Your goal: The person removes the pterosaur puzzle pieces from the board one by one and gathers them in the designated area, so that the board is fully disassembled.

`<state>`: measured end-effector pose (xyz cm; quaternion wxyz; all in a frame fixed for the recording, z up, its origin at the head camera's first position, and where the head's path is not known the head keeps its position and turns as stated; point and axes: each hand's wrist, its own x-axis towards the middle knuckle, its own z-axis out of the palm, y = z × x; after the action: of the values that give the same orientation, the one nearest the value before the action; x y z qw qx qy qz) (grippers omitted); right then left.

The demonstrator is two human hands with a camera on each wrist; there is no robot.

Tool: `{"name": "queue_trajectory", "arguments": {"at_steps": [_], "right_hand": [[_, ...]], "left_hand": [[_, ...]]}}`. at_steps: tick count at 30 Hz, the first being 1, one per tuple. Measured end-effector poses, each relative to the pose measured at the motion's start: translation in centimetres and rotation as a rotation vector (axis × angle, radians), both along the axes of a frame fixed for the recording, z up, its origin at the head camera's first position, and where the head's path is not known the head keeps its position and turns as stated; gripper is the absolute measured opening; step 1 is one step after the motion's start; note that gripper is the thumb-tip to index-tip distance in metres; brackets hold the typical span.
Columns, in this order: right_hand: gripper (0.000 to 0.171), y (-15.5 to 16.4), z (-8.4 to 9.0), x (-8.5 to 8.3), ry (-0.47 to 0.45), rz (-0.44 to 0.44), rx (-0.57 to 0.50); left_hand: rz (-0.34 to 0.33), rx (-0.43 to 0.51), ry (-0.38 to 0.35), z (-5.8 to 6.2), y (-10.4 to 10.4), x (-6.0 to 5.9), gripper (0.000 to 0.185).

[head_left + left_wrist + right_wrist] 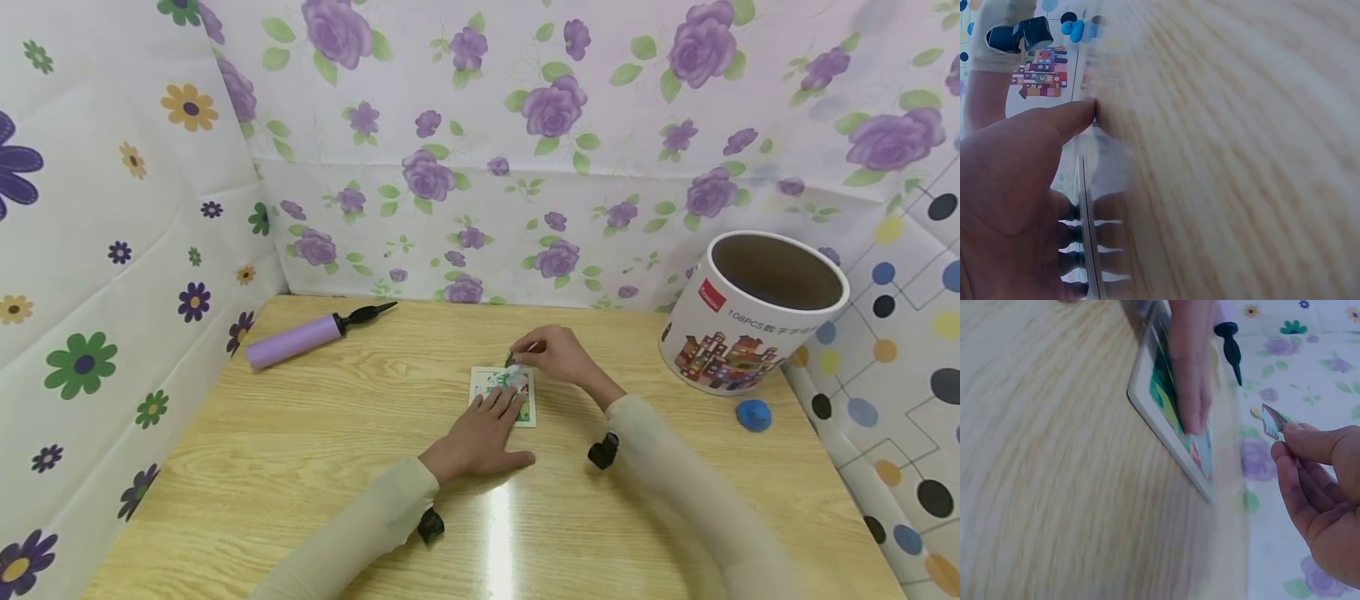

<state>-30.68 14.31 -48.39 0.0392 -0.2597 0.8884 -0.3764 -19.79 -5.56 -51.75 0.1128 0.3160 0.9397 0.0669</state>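
Nearest, on the near side of the picture board [497,380], two pale sleeves [352,525] stretch over the table [322,483], each with a small black device [431,527] at the wrist. The left hand [480,437] lies palm down, its straight fingers across the board and its thumb spread out to the near side of it. The board lies flat on the table, white-edged with a coloured picture. By its far edge, the right hand [555,354] pinches a small flat piece [1272,420] between thumb and fingers. Well to the board's right sits a blue lump [753,414]; beyond that, a big white bucket [738,333]. To the board's left and farther back lies a purple pump [296,342]. Behind the board hangs a flowered cloth [465,200].
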Motion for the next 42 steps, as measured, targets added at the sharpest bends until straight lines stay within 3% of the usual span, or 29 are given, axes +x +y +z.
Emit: {"name": "queue_trajectory", "arguments": {"at_steps": [6, 17, 31, 42], "right_hand": [[0.016, 2.3, 0.3, 0.3, 0.009, -0.039, 0.014], [0.014, 5.5, -0.9, 0.6, 0.000, -0.084, 0.061], [0.012, 6.3, -2.9, 0.2, -0.081, -0.101, 0.134], [0.014, 6.1, -3.3, 0.2, -0.090, -0.102, 0.162]], "left_hand": [[0.005, 0.026, 0.008, -0.1, -0.1, 0.1, 0.098], [0.007, 0.021, 0.018, -0.3, 0.0, 0.1, 0.099], [0.002, 0.017, 0.025, -0.7, 0.0, 0.0, 0.099], [0.005, 0.010, 0.014, -0.4, 0.0, 0.0, 0.099]]}}
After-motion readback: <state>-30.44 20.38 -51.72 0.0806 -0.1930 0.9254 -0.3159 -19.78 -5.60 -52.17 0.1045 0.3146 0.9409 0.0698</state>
